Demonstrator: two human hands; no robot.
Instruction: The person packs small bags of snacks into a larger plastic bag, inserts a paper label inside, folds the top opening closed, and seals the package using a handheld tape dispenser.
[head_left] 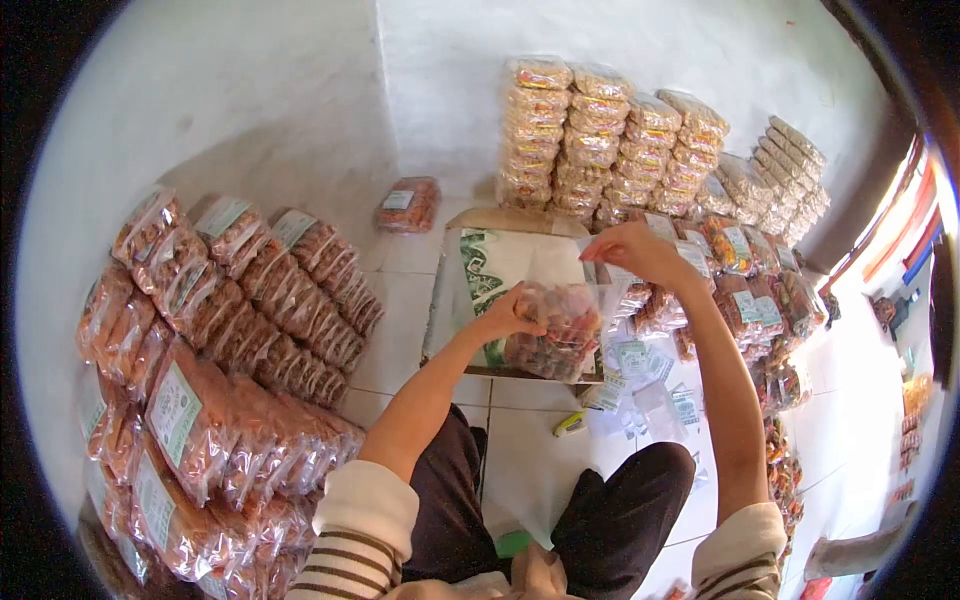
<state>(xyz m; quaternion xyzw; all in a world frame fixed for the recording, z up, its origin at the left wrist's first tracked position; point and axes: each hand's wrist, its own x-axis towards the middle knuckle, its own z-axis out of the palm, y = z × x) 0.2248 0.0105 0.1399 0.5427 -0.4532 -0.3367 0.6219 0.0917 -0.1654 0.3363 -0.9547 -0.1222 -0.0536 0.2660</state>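
A clear plastic bag of reddish-brown snack pieces [560, 335] is held tilted over a low box in front of me. My left hand [512, 314] is closed around the bag's left side. My right hand [640, 252] is raised beside the bag's upper right, its fingers bent together in a pinch; what they hold, if anything, is too small to name. Beneath the bag, the box [436, 325] bears a white and green patterned sheet [520, 262] on its top.
Bagged brown snacks [220, 430] are piled on the left, with one separate pack [408, 205] by the wall. Stacked packs [590, 140] line the back wall, and mixed bags [760, 310] stand right. Printed labels [640, 362] and a yellow-green cutter [570, 424] lie on the tiles.
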